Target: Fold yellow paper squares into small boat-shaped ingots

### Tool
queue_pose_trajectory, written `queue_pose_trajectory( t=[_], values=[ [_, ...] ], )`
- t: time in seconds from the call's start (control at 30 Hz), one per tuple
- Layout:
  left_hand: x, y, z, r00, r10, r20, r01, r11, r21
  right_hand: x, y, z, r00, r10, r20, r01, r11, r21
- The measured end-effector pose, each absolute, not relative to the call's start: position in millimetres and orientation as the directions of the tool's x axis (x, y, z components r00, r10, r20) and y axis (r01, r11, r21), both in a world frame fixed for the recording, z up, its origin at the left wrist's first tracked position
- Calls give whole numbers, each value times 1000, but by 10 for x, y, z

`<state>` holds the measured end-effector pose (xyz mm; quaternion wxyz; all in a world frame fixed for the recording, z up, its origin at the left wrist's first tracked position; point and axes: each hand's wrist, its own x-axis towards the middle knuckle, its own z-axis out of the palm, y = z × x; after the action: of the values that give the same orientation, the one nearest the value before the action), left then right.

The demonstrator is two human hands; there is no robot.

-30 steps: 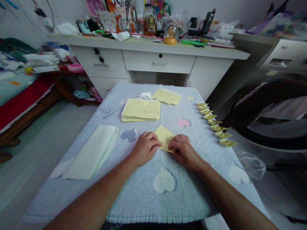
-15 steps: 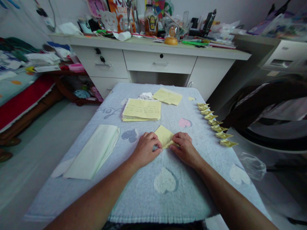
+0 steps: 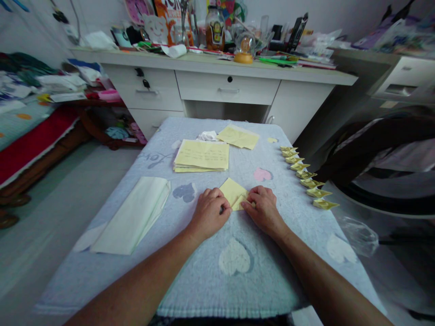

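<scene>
A small yellow sheet of paper (image 3: 232, 190) lies on the cloth-covered table, partly folded, with one corner pointing away from me. My left hand (image 3: 213, 209) pinches its left edge, fingers curled. On its right side my right hand (image 3: 262, 206) grips the paper between thumb and fingers, beside a folded-over flap. Beyond them sits a stack of yellow paper (image 3: 202, 156) with handwriting on the top sheet. Farther back are some loose yellow sheets (image 3: 238, 136). Several folded yellow paper boats (image 3: 311, 183) stand in a row along the right edge.
A folded pale cloth or paper (image 3: 132, 215) lies at left on the tablecloth (image 3: 190, 276). Behind the stack is a crumpled white tissue (image 3: 207, 135). A cluttered white desk (image 3: 226, 68) stands beyond the table, and a washing machine (image 3: 401, 86) at right.
The right corner of the yellow paper now shows a flap folded inward. My right hand has shifted slightly right; the left stays at its edge.
</scene>
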<state>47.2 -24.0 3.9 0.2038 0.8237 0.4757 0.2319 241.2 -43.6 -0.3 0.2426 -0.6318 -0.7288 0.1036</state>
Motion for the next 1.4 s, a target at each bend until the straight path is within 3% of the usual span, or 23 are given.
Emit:
queue_pose_trajectory(
  t=[0.87, 1.4],
  values=[
    [472, -262, 51, 474, 871, 128, 717, -466, 518, 2367, -422, -58, -47, 964, 262, 898, 155, -412],
    [468, -259, 27, 556, 819, 144, 678, -546, 492, 2342, -418, -15, 4, 982, 189, 924, 68, -377]
  ],
)
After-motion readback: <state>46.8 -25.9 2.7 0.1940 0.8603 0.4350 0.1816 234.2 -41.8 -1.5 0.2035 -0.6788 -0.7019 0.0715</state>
